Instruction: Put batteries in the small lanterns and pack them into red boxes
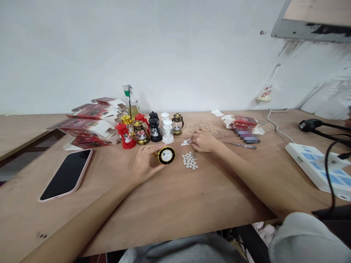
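My left hand (pixel 144 160) is closed round a small gold-and-black lantern (pixel 166 155) tipped on its side, its base with a white centre turned toward me. The fingers of my right hand (pixel 203 141) are bent down at a little heap of small white pieces (pixel 186 142); whatever they pinch is hidden. Just nearer to me lies a pile of round silvery button cells (pixel 189 161). Behind the held lantern stand several small lanterns, among them a red lantern (pixel 126 136), a black lantern (pixel 155 130), a white lantern (pixel 168 132) and a bronze lantern (pixel 177 124).
Opened red boxes (pixel 87 124) are stacked at the left, with a phone (pixel 67 174) in front. A bottle (pixel 133 106) stands behind. On the right are a screwdriver (pixel 242 145), thin wire pieces (pixel 219 132), another red box (pixel 242 122) and a power strip (pixel 315 164) with cables.
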`<state>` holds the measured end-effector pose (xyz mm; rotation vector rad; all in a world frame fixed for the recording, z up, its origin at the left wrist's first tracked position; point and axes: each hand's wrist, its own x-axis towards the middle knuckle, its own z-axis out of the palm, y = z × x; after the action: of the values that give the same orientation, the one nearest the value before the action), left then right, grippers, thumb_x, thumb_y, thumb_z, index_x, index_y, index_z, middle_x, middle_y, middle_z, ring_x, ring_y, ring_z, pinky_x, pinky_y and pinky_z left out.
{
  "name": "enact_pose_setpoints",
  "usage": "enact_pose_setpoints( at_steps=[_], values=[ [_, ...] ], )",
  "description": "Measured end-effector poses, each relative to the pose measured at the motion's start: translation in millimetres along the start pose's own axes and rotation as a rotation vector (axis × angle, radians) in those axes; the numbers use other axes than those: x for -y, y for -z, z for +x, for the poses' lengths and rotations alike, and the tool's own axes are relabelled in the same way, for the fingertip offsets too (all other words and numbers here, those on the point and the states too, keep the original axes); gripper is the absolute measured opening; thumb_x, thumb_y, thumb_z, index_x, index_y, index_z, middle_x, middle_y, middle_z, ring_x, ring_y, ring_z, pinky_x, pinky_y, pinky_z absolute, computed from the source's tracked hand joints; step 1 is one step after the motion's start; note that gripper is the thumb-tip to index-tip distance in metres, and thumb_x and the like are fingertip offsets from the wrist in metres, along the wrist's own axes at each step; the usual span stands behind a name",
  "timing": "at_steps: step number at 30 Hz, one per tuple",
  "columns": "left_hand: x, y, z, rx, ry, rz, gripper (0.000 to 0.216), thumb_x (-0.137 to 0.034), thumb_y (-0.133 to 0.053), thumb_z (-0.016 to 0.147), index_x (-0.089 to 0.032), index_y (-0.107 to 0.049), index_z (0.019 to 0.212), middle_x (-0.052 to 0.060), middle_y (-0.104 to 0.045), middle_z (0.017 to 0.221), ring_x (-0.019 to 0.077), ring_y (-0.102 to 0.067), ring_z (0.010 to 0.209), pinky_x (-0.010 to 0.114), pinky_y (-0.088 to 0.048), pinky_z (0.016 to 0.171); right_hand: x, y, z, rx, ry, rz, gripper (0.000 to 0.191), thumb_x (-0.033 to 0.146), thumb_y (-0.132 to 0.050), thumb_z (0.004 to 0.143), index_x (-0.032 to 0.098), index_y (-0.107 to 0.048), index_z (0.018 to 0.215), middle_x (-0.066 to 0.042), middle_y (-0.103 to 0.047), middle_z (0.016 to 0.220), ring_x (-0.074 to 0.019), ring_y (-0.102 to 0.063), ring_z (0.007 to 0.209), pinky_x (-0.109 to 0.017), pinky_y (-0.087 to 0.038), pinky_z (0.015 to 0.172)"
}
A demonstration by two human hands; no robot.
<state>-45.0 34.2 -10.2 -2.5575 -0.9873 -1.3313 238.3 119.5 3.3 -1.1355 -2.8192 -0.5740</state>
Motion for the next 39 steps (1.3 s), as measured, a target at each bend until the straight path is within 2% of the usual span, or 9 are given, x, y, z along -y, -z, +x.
enact_pose_setpoints(
  at_steps=[6,15,21,29,36,39],
  values=[
    [0.7,-0.9,-0.8,0.022,0.035,-0.015,0.049,-0.031,-0.070,0.075,-0.023,-0.048,0.117,0.009,-0.065,0.116,0.0254,-0.061,0.107,0.043,-0.047,0.086,9.5,1.2,4.1,-0.005,-0.070,-0.045,0.038,0.034,-0.043,0.093,0.011,-0.073,0.092,-0.014,-0.068,0.104,-0.0273,-0.053,0.104,-0.039,-0.028,0.092],
    [-0.6,1.1,1.0,0.018,-0.029,0.034,0.048,-0.029,-0.068,0.077,-0.023,-0.046,0.119,0.010,-0.065,0.115,0.0246,-0.062,0.104,0.041,-0.047,0.084,18.3,-5.5,6.7,-0.063,-0.213,-0.026,0.035,0.026,-0.042,0.092,0.012,-0.074,0.089,-0.014,-0.069,0.099,-0.0293,-0.053,0.104,-0.040,-0.030,0.089],
    [1.9,-1.3,-0.5,0.029,-0.061,0.040,0.049,-0.029,-0.068,0.077,-0.023,-0.044,0.120,0.010,-0.065,0.116,0.0238,-0.061,0.105,0.040,-0.046,0.083,17.5,-7.7,6.9,-0.057,-0.264,0.004,0.030,0.022,-0.044,0.090,0.010,-0.071,0.086,-0.015,-0.068,0.097,-0.0292,-0.053,0.100,-0.039,-0.032,0.085],
    [1.5,-1.3,0.1,0.037,-0.085,0.043,0.047,-0.028,-0.068,0.077,-0.022,-0.045,0.119,0.010,-0.066,0.116,0.0233,-0.061,0.105,0.039,-0.045,0.083,15.6,-11.9,5.0,-0.109,-0.297,0.065,0.023,0.017,-0.045,0.089,0.012,-0.067,0.092,-0.013,-0.069,0.096,-0.0272,-0.053,0.100,-0.038,-0.031,0.086],
    [2.0,-1.7,-0.5,0.046,-0.084,0.051,0.047,-0.030,-0.067,0.078,-0.023,-0.045,0.119,0.010,-0.066,0.115,0.0234,-0.062,0.104,0.039,-0.045,0.084,16.8,-8.3,6.5,-0.219,-0.343,0.179,0.018,0.022,-0.050,0.089,0.015,-0.066,0.086,-0.009,-0.070,0.095,-0.0230,-0.057,0.095,-0.034,-0.037,0.082],
    [0.8,-2.3,-0.8,0.032,-0.093,0.047,0.048,-0.030,-0.067,0.078,-0.022,-0.045,0.120,0.010,-0.066,0.114,0.0236,-0.062,0.104,0.039,-0.045,0.083,24.8,2.4,4.6,-0.400,-0.392,0.404,0.020,0.027,-0.050,0.090,0.017,-0.065,0.082,-0.005,-0.070,0.084,-0.0177,-0.061,0.080,-0.030,-0.043,0.074]
  ],
)
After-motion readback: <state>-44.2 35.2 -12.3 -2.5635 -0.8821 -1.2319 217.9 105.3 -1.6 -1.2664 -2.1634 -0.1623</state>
